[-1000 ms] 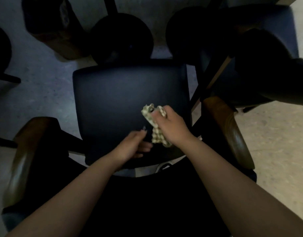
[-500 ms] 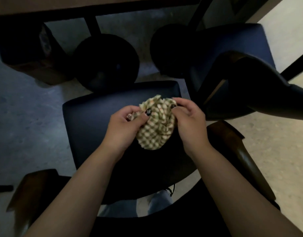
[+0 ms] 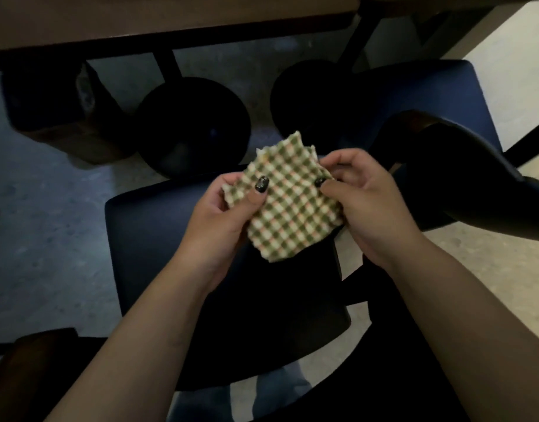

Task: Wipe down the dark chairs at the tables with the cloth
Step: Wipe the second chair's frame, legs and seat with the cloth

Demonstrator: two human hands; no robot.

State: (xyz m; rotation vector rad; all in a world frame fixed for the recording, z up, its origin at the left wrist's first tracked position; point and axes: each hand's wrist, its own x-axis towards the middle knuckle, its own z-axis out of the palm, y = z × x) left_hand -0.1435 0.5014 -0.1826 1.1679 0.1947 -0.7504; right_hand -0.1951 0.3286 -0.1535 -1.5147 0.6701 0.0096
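I have the checked cloth (image 3: 288, 205) spread between both hands, lifted clear of the seat and not touching it. My left hand (image 3: 222, 220) pinches its edge at 9 o'clock, thumb on top of the fabric and fingers curled behind; my right hand (image 3: 368, 205) pinches the 3 o'clock edge with thumb and forefinger, the other fingers loosely curled. The cloth's longer run goes from 11 o'clock down to 5 o'clock. The dark chair (image 3: 146, 239) seat lies directly beneath, stretching from my hands toward 8 o'clock, so the coming wipe is straight down, and my left hand is nearer the bare seat. A 2nd blue chair (image 3: 444, 95) sits at 1 o'clock, 2 round table bases (image 3: 192, 126) at 12 under the tabletop (image 3: 170, 19).
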